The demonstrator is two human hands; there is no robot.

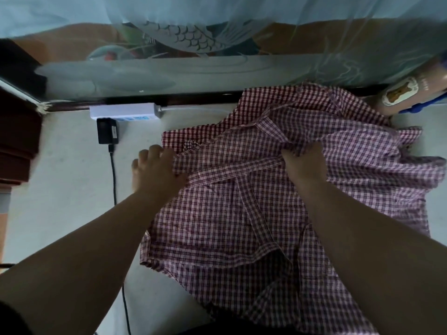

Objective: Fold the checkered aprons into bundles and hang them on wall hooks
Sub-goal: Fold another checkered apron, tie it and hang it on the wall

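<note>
While the left hand [154,168] grips its edge, right hand [307,163] clutching bunched cloth, checkered apron [217,226] lying lengthwise near-to-far

surface: pale tabletop [60,189] | behind: fish-painted panel [188,37] | left: dark wood stack [17,141] | light: dim

Both arms are bare and reach forward from the lower edge of the view. The left forearm [92,238] goes diagonally up to the right, and the right forearm [362,238] goes up to the left. The left hand [157,168] is palm down with bent fingers and grips the edge of the checkered apron [217,213]. The right hand [307,163], well apart from it, has its back up and pinches a fold of the cloth with curled fingers.
</note>
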